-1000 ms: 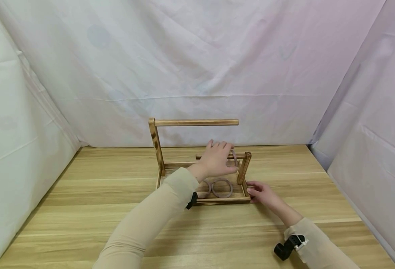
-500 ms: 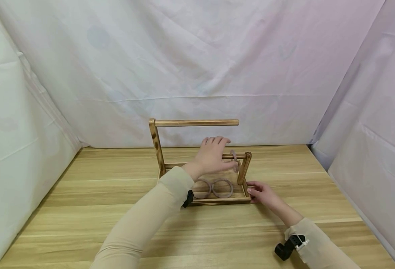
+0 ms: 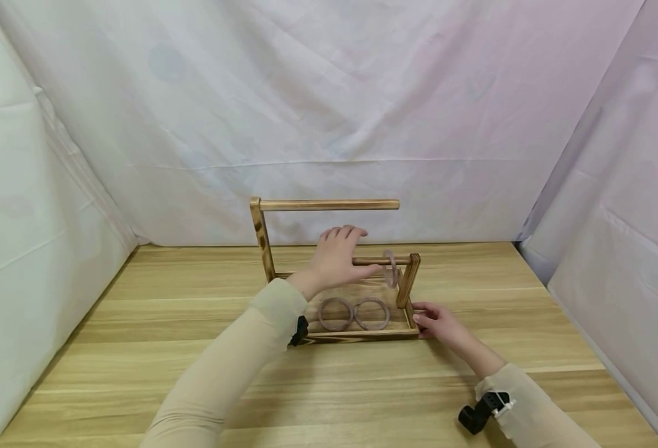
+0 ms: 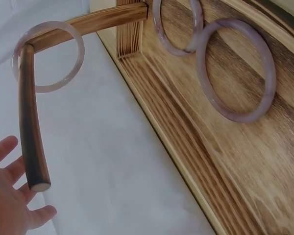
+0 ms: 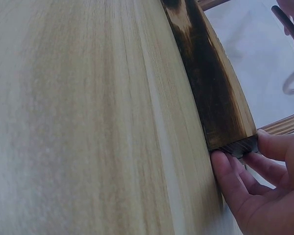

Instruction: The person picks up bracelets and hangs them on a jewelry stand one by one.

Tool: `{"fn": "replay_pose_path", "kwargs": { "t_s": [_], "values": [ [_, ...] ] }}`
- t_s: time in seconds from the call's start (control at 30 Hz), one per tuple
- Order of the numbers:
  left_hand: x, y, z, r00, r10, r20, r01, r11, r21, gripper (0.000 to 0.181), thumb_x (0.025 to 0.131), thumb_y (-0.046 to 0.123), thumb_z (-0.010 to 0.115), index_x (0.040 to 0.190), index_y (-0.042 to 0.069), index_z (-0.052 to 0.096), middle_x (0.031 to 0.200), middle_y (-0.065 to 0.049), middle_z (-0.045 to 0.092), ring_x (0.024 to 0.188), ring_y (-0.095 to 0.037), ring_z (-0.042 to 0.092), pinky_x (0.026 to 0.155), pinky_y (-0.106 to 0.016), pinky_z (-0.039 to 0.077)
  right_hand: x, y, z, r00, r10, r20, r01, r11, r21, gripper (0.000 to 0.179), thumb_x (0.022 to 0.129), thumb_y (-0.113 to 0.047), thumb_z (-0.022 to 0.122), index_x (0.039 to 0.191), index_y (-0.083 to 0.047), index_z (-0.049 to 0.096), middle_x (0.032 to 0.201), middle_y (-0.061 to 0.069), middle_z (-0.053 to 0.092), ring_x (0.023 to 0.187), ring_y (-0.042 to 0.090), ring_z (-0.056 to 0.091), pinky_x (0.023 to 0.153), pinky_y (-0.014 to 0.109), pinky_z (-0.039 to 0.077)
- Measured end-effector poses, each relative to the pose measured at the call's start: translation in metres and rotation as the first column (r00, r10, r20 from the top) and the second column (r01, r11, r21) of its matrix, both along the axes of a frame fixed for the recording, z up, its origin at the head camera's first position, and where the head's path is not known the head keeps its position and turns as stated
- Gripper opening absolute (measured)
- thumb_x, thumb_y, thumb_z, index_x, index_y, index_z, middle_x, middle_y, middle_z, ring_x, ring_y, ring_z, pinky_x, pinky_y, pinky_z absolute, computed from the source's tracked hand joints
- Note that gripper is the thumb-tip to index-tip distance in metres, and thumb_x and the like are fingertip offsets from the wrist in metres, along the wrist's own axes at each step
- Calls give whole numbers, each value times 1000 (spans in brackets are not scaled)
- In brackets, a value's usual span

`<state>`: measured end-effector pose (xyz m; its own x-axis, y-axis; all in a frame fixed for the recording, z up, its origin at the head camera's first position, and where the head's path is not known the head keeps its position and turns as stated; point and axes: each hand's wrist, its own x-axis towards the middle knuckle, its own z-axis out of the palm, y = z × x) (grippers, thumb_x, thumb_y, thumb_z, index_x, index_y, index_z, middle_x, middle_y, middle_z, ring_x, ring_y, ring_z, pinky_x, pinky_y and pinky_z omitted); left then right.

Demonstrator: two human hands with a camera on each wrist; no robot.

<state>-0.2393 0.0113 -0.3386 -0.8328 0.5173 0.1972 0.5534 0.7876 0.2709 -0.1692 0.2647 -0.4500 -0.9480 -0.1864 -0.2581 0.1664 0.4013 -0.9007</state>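
Observation:
A wooden bracelet stand [image 3: 362,336] rests on the table, with a tray base, a high bar [image 3: 329,205] and a lower bar [image 4: 28,117]. One pale purple bangle [image 4: 81,55] hangs round the lower bar near its post. Two more bangles [image 3: 387,315] lie side by side in the tray. My left hand [image 3: 334,256] is spread beside the lower bar, to the left of the hanging bangle, holding nothing. At the tray's right end, my right hand [image 3: 443,325] grips the corner, thumb at the upper edge and fingers against the end, as the right wrist view shows.
The wood-grain table [image 3: 139,336] extends around the stand on every side. A white cloth [image 3: 329,124] hangs behind it, with more cloth at left and right. The high bar passes above and behind my left hand.
My left hand has let go of the bangle on the lower bar and drawn back to the left, fingers spread. The bangle stays on the bar. My right hand keeps its place.

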Motion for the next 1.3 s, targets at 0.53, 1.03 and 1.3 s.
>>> {"fn": "replay_pose_path", "kwargs": {
  "t_s": [0.53,1.03,1.3],
  "values": [
    [-1,-26,-18,998,23,58,-26,998,54,75,82,62,57,139,15,41,140,-7,44,131,-29,38,111,-47,29,1,0,1,1000,-4,3,4,1000,-5,46,96,-8,48,134,15,35,99,18,57,77,12,56,69,28,56],
    [2,-47,-35,997,40,68,-44,998,55,77,82,59,59,139,11,40,138,-11,44,131,-30,38,110,-49,30,1,-2,3,1000,-8,8,8,1000,-14,46,96,-7,47,135,15,35,100,19,57,77,11,57,69,28,56],
    [8,-52,-41,995,61,85,-65,997,52,75,82,58,60,138,12,42,139,-10,45,130,-31,39,109,-51,31,1,-1,2,1000,-7,10,7,1000,-19,46,96,-7,47,135,15,35,101,19,57,77,11,56,69,28,56]
  ]
}}
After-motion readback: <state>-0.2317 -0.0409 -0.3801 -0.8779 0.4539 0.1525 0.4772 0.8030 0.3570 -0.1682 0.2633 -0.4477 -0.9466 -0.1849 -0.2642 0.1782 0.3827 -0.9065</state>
